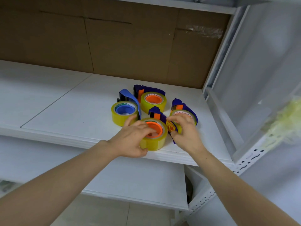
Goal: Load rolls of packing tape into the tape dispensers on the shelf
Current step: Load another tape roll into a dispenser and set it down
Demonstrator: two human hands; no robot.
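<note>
Several blue tape dispensers holding yellowish tape rolls lie on the white shelf point(65, 101). The nearest roll point(154, 142) sits on an orange hub at the shelf's front edge. My left hand point(133, 137) grips this roll, fingers over its top and thumb at its side. My right hand point(184, 129) pinches the blue body and yellow label of the same dispenser point(158, 115) at the roll's right. Behind lie a blue-hub dispenser point(124, 111), an orange-hub one point(153, 100) and another at the right point(184, 110), partly hidden by my right hand.
A brown cardboard sheet point(114, 38) backs the shelf. A white metal upright point(219, 66) and a translucent panel stand at the right. A lower white shelf point(130, 181) lies beneath.
</note>
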